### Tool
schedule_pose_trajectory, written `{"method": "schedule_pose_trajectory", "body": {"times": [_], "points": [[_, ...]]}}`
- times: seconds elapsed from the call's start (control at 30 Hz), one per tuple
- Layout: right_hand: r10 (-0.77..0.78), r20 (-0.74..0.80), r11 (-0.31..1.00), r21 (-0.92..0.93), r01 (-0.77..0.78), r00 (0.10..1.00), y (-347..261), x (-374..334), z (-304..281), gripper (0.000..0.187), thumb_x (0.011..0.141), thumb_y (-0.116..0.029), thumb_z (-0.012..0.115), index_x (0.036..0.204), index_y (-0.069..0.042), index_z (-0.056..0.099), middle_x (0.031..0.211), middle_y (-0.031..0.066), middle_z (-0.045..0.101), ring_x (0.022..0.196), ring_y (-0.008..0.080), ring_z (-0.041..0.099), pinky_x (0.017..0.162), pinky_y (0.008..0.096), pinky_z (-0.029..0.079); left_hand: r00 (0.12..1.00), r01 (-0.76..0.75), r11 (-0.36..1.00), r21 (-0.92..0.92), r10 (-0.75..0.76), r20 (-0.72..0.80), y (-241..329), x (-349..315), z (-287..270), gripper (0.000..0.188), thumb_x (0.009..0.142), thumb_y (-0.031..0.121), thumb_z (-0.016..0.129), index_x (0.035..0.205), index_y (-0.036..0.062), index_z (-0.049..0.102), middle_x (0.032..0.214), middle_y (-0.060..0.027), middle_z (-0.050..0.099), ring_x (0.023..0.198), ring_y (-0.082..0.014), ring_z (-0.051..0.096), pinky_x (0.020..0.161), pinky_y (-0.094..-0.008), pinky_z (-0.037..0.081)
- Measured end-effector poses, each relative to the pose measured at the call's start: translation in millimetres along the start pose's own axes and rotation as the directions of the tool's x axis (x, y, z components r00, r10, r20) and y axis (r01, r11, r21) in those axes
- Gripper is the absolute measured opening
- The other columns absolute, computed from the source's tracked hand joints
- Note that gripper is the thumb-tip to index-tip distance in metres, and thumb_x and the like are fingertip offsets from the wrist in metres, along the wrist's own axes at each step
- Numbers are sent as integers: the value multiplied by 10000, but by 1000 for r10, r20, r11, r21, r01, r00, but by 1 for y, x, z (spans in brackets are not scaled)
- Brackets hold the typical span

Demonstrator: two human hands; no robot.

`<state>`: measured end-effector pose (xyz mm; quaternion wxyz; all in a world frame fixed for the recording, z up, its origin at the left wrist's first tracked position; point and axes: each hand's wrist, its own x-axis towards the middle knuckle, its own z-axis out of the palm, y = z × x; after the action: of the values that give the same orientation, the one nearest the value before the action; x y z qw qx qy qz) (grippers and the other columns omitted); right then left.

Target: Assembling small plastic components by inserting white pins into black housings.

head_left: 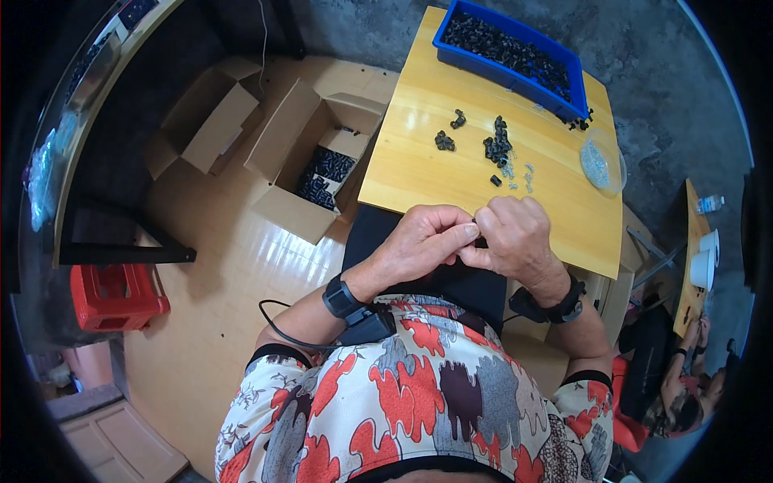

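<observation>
Just off the near edge of the yellow wooden table, my left hand and my right hand meet, fingertips pinched together. Between them shows a small black piece, mostly covered by thumbs and fingers. Ahead of my hands lies a single short black fitting. Beyond it is a heap of black fittings, with small clear plastic pieces beside it. Two smaller clusters of black parts sit farther left.
A blue tray full of black parts stands at the table's far end. At the right edge is a clear round tub of small clear pieces. Open cardboard boxes and a red stool stand left; another person sits at right.
</observation>
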<state>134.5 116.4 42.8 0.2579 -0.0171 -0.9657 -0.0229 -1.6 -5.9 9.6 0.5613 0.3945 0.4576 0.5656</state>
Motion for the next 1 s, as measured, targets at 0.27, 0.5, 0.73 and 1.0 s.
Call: {"method": "schedule_pose_trajectory", "body": {"times": [0.27, 0.5, 0.73, 1.0], "points": [[-25, 62, 1000, 21, 24, 998, 1, -5, 3, 424, 674, -445, 649, 628, -88, 425, 578, 53, 377, 516, 222, 450, 486, 352, 309, 1000, 26, 996, 85, -26, -7, -6, 2, -3, 232, 942, 225, 551, 868, 22, 633, 687, 21, 572, 578, -34, 491, 525, -184, 414], [12, 13, 1000, 27, -12, 1000, 0, -6, -1, 335, 589, -345, 675, 613, -104, 443, 563, 41, 397, 511, 209, 472, 495, 340, 330, 992, 96, 993, 68, -101, 76, 2, -3, -3, 231, 937, 234, 565, 860, 27, 634, 682, 29, 568, 579, -29, 484, 522, -182, 404], [-12, 13, 999, 48, 12, 1000, 0, -5, -2, 341, 608, -343, 674, 606, -109, 425, 565, 42, 395, 509, 206, 469, 491, 339, 323, 992, 114, 992, 48, -116, 49, 2, -2, 0, 223, 926, 220, 573, 832, 28, 636, 670, 32, 564, 581, -29, 503, 523, -184, 419], [-42, 43, 997, 65, 39, 998, 2, -7, -5, 339, 598, -337, 695, 657, -110, 451, 578, 43, 398, 515, 201, 471, 488, 338, 326, 986, 150, 989, 2, -150, 66, -2, -4, -1, 183, 915, 203, 598, 879, 32, 650, 718, 27, 599, 601, -26, 525, 541, -176, 435]]}}
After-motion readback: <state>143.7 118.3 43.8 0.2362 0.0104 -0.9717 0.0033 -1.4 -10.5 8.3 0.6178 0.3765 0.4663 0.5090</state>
